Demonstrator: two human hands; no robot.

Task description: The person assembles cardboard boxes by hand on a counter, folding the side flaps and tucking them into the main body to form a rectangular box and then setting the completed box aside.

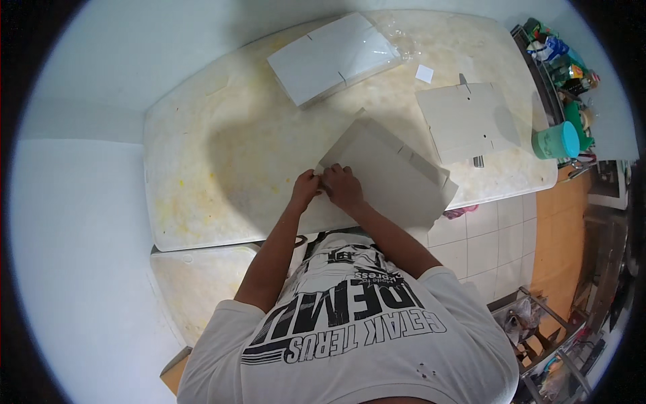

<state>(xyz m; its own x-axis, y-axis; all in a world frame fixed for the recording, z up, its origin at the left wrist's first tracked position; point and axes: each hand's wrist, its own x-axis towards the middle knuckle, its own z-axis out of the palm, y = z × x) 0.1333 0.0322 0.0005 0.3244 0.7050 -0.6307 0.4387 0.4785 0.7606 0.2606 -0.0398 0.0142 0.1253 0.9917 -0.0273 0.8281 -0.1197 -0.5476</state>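
A grey, flat cardboard box blank (397, 176) with slots and folded edges lies slanted on the white table, its near right part reaching past the front edge. At its left corner, my left hand (307, 190) pinches the cardboard's edge with closed fingers. Right beside it, my right hand (343, 187) is bent over the same corner, fingers curled onto the cardboard; the fingertips of both hands are partly hidden. Another flat cardboard piece (464, 121) with slots and small holes rests to the right, apart from my hands.
A stack of pale cardboard blanks (336, 57) in clear plastic lies at the back of the stained table (192, 148). Near it is a small white square (424, 73). A teal lidded container (556, 141) stands at the right end, beside a cluttered rack (538, 74).
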